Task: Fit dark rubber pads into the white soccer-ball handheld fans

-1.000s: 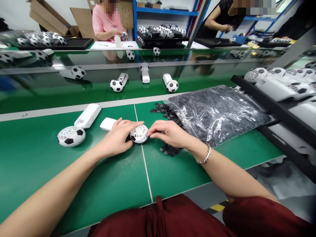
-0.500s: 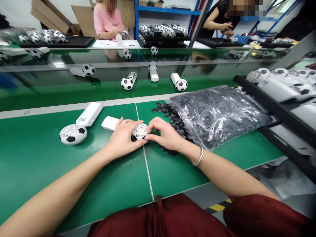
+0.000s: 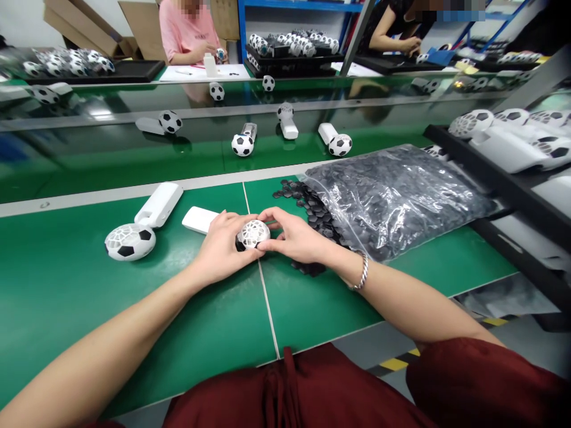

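A small fan with a white football-shaped head and a white handle lies on the green table. My left hand curls around the head from the left. My right hand closes on the head from the right, fingertips on its grille. Loose black hexagon pieces lie just behind and under my right hand. A second, similar fan lies to the left, apart from both hands.
A clear bag of black pieces lies at the right. A black rack holds more fans. Several fans ride the belt behind. Two people work at the far benches, one in pink, one in black.
My right hand has drawn in closer and wrapped onto the fan head. The fans on the belt have moved to the right. The view has tilted slightly down.
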Demonstrator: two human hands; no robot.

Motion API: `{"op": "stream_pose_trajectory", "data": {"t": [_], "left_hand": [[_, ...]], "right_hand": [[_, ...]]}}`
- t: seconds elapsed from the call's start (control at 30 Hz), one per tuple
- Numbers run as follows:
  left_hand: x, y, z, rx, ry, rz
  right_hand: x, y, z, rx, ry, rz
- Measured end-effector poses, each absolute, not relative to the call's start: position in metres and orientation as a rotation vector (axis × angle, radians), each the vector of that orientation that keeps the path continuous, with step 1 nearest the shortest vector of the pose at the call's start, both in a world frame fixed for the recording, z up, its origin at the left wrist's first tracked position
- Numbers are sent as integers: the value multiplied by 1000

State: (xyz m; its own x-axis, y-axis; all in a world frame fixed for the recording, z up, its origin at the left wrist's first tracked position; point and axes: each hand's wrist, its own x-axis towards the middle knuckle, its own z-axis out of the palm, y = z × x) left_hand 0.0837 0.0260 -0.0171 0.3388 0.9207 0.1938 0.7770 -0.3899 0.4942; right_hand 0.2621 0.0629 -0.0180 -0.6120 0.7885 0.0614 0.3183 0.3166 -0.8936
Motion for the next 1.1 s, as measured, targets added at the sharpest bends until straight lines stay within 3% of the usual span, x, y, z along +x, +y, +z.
{"op": "stream_pose_trajectory", "data": {"t": [0.1, 0.27, 0.53, 0.8, 1.1], "left_hand": [[81, 26, -19, 2328, 1461, 617], [71, 31, -17, 2380, 1327, 537], [89, 10, -16, 2168, 1508, 477], [75, 22, -19, 2205, 1142, 486], [74, 25, -21, 2155, 1142, 564]], "right_hand": [[275, 70, -12, -1028, -2284, 1141], [300, 81, -5, -1521, -2621, 537], [301, 81, -8, -1514, -2614, 692], [300, 77, -5, -1292, -2629, 734], [291, 68, -3, -832, -2377, 814]]}}
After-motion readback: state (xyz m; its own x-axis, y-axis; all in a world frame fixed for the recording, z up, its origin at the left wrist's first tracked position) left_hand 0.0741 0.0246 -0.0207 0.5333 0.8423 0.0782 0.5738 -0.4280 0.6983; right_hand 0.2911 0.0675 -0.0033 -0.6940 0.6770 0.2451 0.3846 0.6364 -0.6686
